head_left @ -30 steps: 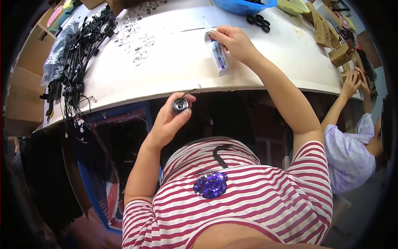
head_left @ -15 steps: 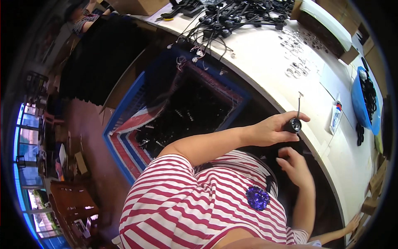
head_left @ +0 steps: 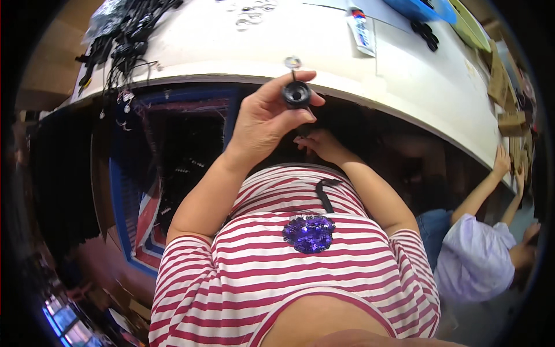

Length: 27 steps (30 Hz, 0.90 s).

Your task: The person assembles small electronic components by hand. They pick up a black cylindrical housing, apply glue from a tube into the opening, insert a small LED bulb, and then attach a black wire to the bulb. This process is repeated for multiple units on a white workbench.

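My left hand [head_left: 257,118] grips a short black round housing [head_left: 296,94] between thumb and fingers, its open ring end turned up toward me. A thin dark wire rises from behind it to a small pale disc [head_left: 293,61], which hangs over the table's front edge. Just below, in the shadow under the tabletop, my right hand [head_left: 324,146] has its fingers bent and drawn together. What those fingers hold, if anything, is too dark to make out.
On the white table [head_left: 300,26] lie clear rings [head_left: 248,17], a tube [head_left: 361,32], black cabled parts [head_left: 130,40] and black rings [head_left: 425,36] beside a blue basin [head_left: 416,8]. A blue crate [head_left: 118,202] stands left. A person in a lavender top [head_left: 477,254] works at right.
The view has turned right, so table and crate appear further left. My left hand still holds the black housing. My right hand has come in beneath it, fingers closer together than before.
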{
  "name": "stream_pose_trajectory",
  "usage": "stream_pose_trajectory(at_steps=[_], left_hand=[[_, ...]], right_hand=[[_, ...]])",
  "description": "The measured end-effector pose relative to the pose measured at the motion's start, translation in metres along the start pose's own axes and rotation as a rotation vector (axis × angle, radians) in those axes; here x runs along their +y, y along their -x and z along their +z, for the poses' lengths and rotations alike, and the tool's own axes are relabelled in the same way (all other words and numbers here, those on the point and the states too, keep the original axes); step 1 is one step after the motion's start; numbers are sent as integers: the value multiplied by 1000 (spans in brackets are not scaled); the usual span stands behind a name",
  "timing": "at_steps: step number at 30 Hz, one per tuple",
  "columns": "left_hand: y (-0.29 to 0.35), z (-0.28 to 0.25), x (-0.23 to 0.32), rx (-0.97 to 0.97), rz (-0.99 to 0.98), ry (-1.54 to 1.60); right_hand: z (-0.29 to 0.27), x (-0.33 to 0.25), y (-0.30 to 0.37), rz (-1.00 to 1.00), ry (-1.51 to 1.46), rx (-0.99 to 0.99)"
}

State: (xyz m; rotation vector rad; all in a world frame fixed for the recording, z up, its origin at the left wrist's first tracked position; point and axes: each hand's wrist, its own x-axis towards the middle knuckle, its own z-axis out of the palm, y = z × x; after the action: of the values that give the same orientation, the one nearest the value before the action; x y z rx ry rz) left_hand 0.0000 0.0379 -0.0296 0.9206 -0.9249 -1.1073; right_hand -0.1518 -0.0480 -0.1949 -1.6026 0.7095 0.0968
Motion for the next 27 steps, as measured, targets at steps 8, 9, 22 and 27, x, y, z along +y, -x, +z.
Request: stream_pose_trajectory(at_steps=[8,9,22,27], left_hand=[[0,8,0,-73,5,32],[1,6,2,-88,8,42],[10,-5,14,-103,95,77],[10,-37,9,-57,123,-22]], right_hand=[[9,-26,15,-56,292,-22],[9,-25,13,-47,362,-39],[17,-2,10,-87,456,-96],[-17,-111,50,-257,604,-219]])
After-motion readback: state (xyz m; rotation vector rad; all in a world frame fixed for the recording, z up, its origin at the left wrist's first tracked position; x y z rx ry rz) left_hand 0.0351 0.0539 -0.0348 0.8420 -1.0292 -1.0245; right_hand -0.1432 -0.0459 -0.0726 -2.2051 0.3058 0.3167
